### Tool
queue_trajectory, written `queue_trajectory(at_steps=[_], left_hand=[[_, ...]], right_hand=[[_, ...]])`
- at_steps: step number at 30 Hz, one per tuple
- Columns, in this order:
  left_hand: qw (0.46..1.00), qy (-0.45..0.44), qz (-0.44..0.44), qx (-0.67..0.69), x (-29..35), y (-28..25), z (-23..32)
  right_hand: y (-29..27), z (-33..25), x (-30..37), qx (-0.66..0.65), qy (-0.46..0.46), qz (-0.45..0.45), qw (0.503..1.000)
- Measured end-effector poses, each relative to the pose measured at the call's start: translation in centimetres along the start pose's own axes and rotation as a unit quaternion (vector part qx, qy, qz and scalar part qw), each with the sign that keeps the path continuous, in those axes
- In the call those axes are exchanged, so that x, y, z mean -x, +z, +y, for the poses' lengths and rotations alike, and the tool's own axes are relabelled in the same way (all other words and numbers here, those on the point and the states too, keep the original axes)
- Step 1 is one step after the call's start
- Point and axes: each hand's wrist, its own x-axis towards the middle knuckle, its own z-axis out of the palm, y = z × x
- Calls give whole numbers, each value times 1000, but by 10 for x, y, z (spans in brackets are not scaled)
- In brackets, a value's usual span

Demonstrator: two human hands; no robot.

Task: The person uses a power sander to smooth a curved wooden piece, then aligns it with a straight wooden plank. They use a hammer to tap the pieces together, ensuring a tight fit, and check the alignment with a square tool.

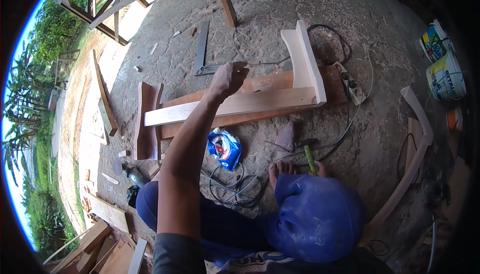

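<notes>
My left hand (230, 79) is over a wooden frame on the floor, its fingers curled closed. What they hold, if anything, is hidden. Just past the hand lies an L-shaped square (201, 46); one limb runs behind my fingers, and I cannot tell whether they touch. The frame has a long pale rail (250, 101) between a pale curved end piece (306, 64) on the right and a darker one (147, 121) on the left. Beneath it lies a reddish-brown board (272, 82). My right hand is out of view.
A blue-and-white plastic packet (224, 149) and a green-handled hammer (310, 160) lie close to my knees and foot. Cables coil nearby, and a power strip (354, 88) sits right of the frame. Buckets (446, 78) stand far right. Boards and offcuts (107, 211) lie left.
</notes>
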Motion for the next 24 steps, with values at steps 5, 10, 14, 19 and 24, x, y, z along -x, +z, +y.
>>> queue_trajectory(at_steps=[5,10,14,19,24], left_hand=[[975,-38,-96,-199,3,-88,-33],[976,-210,49,41,-6,-76,-119],[978,-158,78,-114,-35,-1,-130],[980,-87,-35,-178,-67,31,-192],[950,-249,-31,-187,-78,56,-128]], right_hand=[[-28,-41,-7,114,-34,18,993],[-27,-52,-33,162,-33,-10,986],[-32,-73,-35,131,-33,-1,991],[-30,-76,-38,87,-65,31,994],[-33,-70,-32,85,-8,38,996]])
